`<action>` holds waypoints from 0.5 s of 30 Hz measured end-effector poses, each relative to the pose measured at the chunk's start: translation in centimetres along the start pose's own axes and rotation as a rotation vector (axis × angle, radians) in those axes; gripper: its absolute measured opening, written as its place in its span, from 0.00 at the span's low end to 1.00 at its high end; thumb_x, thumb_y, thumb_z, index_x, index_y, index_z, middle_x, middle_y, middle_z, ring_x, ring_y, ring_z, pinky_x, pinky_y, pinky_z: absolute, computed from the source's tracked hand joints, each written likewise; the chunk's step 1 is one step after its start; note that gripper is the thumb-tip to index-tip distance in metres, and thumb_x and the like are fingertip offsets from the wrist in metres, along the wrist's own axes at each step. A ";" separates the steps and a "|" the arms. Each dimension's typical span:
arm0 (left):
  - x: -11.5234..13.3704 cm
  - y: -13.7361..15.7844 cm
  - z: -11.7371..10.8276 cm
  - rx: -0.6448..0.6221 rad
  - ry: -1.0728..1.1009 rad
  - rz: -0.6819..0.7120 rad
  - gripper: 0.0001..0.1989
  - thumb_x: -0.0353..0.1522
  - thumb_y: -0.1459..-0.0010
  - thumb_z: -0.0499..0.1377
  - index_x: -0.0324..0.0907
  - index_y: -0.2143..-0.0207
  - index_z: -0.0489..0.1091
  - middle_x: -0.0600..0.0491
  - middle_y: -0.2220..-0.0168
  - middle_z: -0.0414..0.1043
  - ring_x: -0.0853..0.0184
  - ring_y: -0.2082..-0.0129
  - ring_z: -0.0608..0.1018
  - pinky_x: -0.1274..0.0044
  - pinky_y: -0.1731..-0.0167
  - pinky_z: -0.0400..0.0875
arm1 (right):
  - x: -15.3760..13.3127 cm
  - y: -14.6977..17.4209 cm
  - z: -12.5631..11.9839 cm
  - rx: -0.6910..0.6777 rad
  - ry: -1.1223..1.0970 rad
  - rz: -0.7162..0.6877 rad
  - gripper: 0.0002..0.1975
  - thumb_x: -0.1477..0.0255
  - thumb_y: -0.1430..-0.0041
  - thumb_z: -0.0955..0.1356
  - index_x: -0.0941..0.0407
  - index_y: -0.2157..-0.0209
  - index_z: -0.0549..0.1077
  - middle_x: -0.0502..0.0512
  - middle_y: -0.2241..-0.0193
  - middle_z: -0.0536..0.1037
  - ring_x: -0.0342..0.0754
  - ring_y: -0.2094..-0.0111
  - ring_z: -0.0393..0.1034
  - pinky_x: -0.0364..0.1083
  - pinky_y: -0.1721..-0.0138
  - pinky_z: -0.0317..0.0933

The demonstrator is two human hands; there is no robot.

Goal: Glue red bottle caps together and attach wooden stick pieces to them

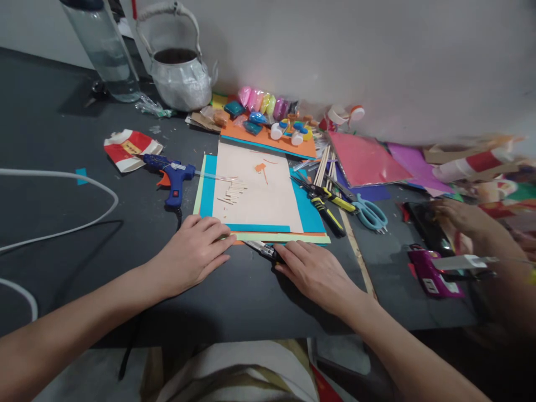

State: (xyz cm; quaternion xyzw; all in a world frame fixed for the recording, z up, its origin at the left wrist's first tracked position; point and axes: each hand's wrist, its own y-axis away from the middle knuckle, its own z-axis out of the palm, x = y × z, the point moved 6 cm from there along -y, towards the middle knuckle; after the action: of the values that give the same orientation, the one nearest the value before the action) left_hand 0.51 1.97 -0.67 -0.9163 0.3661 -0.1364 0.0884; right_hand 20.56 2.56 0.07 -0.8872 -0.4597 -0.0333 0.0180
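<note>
My left hand (pixel 195 251) lies palm down on the dark table, fingers apart, its tips touching the near left corner of a stack of paper sheets (pixel 307 215). My right hand (pixel 316 273) rests just below the stack's near edge, fingers over a utility knife (pixel 262 248) that pokes out to the left. The top sheet is cream (pixel 268 201), with small cut wooden sticks (pixel 232 192) and an orange scrap on it.
A blue glue gun (pixel 171 176) lies left of the stack. Pliers (pixel 324 204), scissors (pixel 368 212) and wooden skewers lie to the right. Clay packets, bottle caps, a kettle (pixel 180 72) and a bottle (pixel 104 47) line the wall. Another person's hand (pixel 464 218) is at far right.
</note>
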 end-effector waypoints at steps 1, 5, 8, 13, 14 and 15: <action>0.0 0.0 0.0 0.002 0.000 0.000 0.13 0.32 0.34 0.54 0.39 0.50 0.71 0.45 0.54 0.74 0.55 0.52 0.72 0.64 0.56 0.61 | 0.0 -0.1 -0.1 0.003 -0.001 0.002 0.10 0.68 0.30 0.63 0.60 0.55 0.69 0.56 0.67 0.73 0.50 0.68 0.67 0.48 0.68 0.56; 0.0 0.0 -0.2 0.002 -0.004 0.000 0.13 0.33 0.33 0.54 0.39 0.49 0.70 0.45 0.53 0.74 0.56 0.52 0.72 0.64 0.55 0.60 | -0.2 -0.2 -0.3 0.012 -0.007 -0.004 0.10 0.68 0.30 0.62 0.59 0.56 0.69 0.56 0.67 0.74 0.50 0.67 0.68 0.48 0.68 0.56; -0.3 0.4 -1.0 0.004 -0.014 -0.003 0.13 0.34 0.33 0.53 0.38 0.51 0.71 0.45 0.53 0.74 0.56 0.52 0.72 0.65 0.56 0.60 | -0.1 -0.2 -0.2 0.003 0.009 -0.001 0.11 0.67 0.30 0.61 0.59 0.56 0.69 0.56 0.67 0.74 0.50 0.67 0.68 0.48 0.68 0.57; -0.8 1.6 -1.9 0.033 -0.077 -0.003 0.12 0.34 0.33 0.53 0.38 0.54 0.73 0.46 0.55 0.76 0.55 0.53 0.72 0.64 0.58 0.59 | 0.0 -0.4 -0.1 0.004 0.030 0.010 0.11 0.67 0.30 0.61 0.59 0.55 0.69 0.57 0.66 0.74 0.51 0.67 0.68 0.49 0.68 0.57; -0.9 1.8 -1.9 0.030 -0.078 -0.002 0.12 0.34 0.33 0.53 0.38 0.54 0.73 0.46 0.55 0.76 0.55 0.54 0.72 0.64 0.58 0.59 | -0.1 -0.5 -0.1 0.008 0.031 0.009 0.11 0.67 0.29 0.61 0.60 0.55 0.69 0.58 0.65 0.75 0.51 0.67 0.68 0.49 0.68 0.57; -1.0 2.0 -1.8 0.026 -0.074 -0.004 0.12 0.34 0.33 0.53 0.38 0.54 0.73 0.46 0.55 0.76 0.55 0.54 0.72 0.64 0.58 0.59 | -0.2 -0.5 -0.1 0.012 0.031 0.006 0.11 0.67 0.29 0.61 0.60 0.55 0.69 0.58 0.65 0.75 0.52 0.67 0.68 0.49 0.68 0.57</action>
State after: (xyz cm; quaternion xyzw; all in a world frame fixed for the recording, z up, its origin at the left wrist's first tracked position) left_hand -2.02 1.15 0.34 -0.9202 0.3590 -0.1074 0.1135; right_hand 20.01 2.74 0.19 -0.8880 -0.4567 -0.0443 0.0304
